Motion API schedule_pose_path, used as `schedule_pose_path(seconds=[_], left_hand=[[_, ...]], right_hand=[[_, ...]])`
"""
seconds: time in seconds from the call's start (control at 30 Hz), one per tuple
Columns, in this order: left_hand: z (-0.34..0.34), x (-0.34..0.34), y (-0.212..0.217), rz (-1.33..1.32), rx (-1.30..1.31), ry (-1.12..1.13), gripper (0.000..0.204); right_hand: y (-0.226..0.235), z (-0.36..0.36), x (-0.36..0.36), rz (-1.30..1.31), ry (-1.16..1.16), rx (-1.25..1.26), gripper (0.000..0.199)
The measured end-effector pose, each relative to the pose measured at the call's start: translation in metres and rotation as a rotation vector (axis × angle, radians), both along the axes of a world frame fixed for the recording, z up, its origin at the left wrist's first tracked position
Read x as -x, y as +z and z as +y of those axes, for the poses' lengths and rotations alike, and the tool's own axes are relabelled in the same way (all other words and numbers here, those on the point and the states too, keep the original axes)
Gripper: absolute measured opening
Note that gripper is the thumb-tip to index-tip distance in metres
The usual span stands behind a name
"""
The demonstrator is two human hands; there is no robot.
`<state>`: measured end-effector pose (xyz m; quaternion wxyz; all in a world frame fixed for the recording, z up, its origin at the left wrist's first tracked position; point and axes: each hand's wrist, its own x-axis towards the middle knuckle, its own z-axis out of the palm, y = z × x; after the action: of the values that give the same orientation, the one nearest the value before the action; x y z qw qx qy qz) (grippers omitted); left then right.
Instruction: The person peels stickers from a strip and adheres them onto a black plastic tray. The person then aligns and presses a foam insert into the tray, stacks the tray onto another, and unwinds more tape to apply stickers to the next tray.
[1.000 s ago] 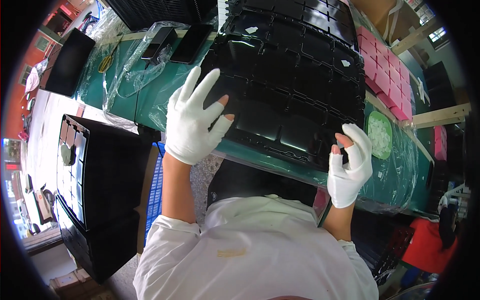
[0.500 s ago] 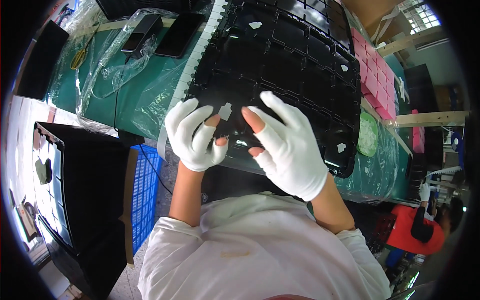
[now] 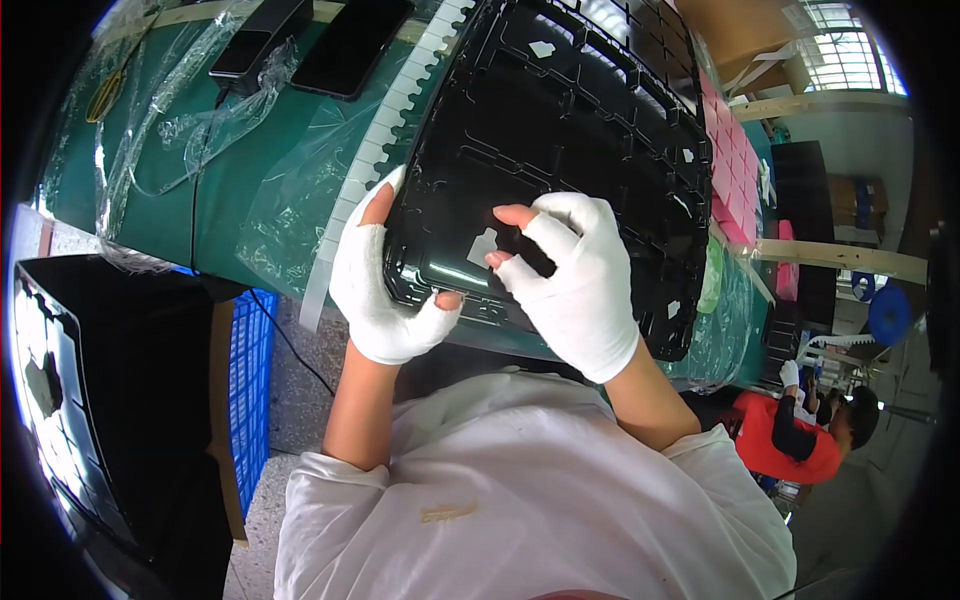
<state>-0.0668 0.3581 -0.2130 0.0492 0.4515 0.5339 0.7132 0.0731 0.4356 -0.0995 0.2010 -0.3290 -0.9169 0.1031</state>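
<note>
A large black moulded plastic panel [image 3: 480,180] with ribs lies in front of me, several small white patches stuck on it. My left hand [image 3: 375,290], in a white glove with bare fingertips, is closed around its near left corner; the thumb rests at the front edge and the fingers run along the left side. Above the panel's near part is my right hand [image 3: 575,275], gloved the same way. Its bare thumb and forefinger are apart beside a white patch [image 3: 484,246], with nothing visible between them; the other fingers are curled.
A white notched strip [image 3: 385,125] runs along the panel's left side on the green table [image 3: 270,170]. Plastic film, a black phone-like slab [image 3: 352,48] and scissors [image 3: 107,95] lie left. Pink blocks [image 3: 735,170] stand right. Lower left are black panels [image 3: 130,350] and a blue crate [image 3: 250,370].
My left hand has taken hold of the panel's near left corner. My right hand has moved slightly left and down, its fingers curling more. The view has shifted, and the panel appears tilted differently.
</note>
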Motion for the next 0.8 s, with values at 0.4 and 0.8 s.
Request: schedule_pose_path(seconds=[0.4,0.8], left_hand=[[-0.003,0.002,-0.005,-0.207,0.005,-0.154,0.111],[-0.003,0.007,-0.009,-0.202,-0.016,-0.188,0.109]], right_hand=[[0.006,-0.011,0.006,-0.046,0.176,-0.124,0.021],[0.001,-0.004,0.005,-0.061,0.32,-0.068,0.027]])
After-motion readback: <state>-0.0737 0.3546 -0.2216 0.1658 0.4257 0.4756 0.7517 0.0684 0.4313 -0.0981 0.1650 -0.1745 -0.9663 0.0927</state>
